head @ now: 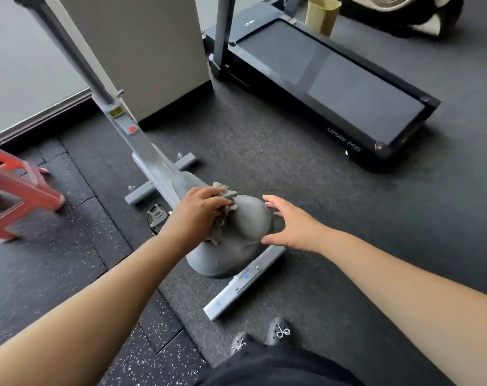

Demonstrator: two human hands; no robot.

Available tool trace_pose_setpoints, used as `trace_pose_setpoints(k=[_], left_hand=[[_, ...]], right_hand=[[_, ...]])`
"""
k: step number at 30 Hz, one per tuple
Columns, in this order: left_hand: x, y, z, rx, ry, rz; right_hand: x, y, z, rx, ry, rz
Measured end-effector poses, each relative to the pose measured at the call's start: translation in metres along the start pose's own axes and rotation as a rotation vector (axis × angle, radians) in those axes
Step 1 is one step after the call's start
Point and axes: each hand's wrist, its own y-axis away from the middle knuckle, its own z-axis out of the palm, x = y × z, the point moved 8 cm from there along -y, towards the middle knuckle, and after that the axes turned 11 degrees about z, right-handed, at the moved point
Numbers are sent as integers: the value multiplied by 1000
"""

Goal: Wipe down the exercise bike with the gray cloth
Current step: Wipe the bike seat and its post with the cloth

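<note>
Stool [16, 196]: red, far left on the floor [264, 151], partly out of frame, blurred.
Window ledge [38, 118]: runs along the upper left, behind the stool.
Bike [142, 151]: gray frame rising from lower centre to upper left; a red dot shows on the post.
Front bar [158, 176]: flat on the floor, crosswise under the frame.
Pedal [156, 215]: just left of the frame, low, near the left wrist.
Left hand [197, 210]: palm down on the saddle's left side, fingers curled and clamped on the cloth.
Cloth [222, 215]: gray, bunched, pressed between left hand and saddle; frayed edge sticks out past the fingertips, a fold trails below the palm.
Saddle [245, 232]: gray, rounded, centre of view, above the rear bar.
Rear bar [245, 282]: pale gray, on the floor under the saddle, slanting toward lower left.
Right hand [292, 224]: at the saddle's right edge, fingers straight and spread apart, holding nothing; contact with the saddle cannot be told.
Shoes [275, 331]: dark, two, below the rear bar.
Panel [153, 51]: pale, upright, behind the bike post.
Treadmill [334, 87]: black, upper right, well apart from the bike.
Paper bag [321, 13]: tan, top right, beyond the treadmill.
</note>
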Motion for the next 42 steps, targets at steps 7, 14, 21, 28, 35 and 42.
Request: trace_pose_setpoints(k=[7, 14, 21, 28, 35, 42], left_hand=[[54, -10, 31, -53, 104, 26], [52, -13, 75, -159, -183, 52], [-28, -31, 0, 224, -63, -550], [78, 12, 65, 66, -230, -590], [39, -7, 75, 58, -138, -590], [21, 41, -35, 646, 126, -926]], right_hand=[[7, -5, 6, 2, -63, -34], [17, -9, 0, -42, 73, -48], [5, -24, -37, -179, 117, -122], [-2, -33, -40, -301, 212, -192], [-13, -32, -18, -319, 342, -298], [-21, -36, -9, -341, 247, -257]])
